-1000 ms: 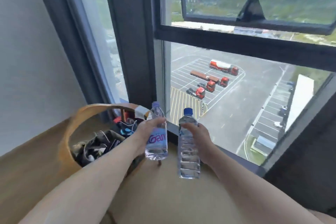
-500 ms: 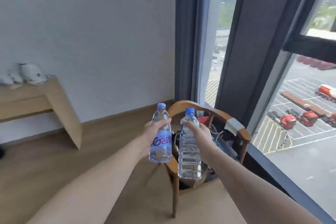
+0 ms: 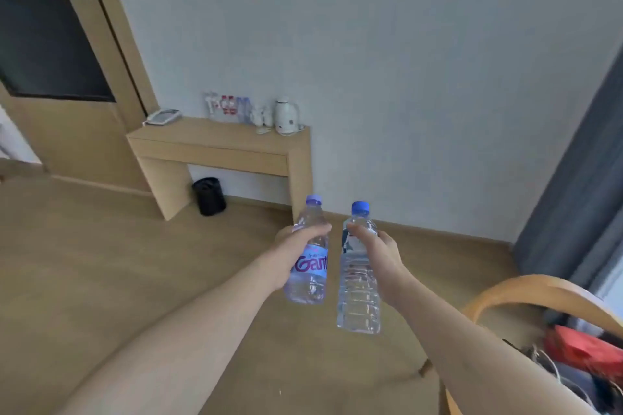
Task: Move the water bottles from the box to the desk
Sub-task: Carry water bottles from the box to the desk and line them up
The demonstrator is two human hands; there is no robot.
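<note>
My left hand (image 3: 294, 253) grips a clear water bottle with a purple-lettered label (image 3: 308, 274) around its upper body. Beside it, my right hand (image 3: 382, 258) grips a taller ribbed water bottle with a blue cap (image 3: 358, 300). Both bottles are upright and held out in the air above the floor, close together but apart. A light wooden desk (image 3: 215, 146) stands against the far wall, well beyond the hands. Several water bottles (image 3: 226, 106) stand in a blurred row at the back of the desk. No box is in view.
On the desk sit a white telephone (image 3: 162, 116) and a white kettle (image 3: 286, 115). A black bin (image 3: 209, 195) stands under it. A wooden chair (image 3: 539, 293) piled with clothes and cables is at the lower right, a grey curtain (image 3: 580, 185) beyond it.
The view has swung left from the window and chair to the wall with the desk. Both hands kept their hold on the bottles, carried in front of me.
</note>
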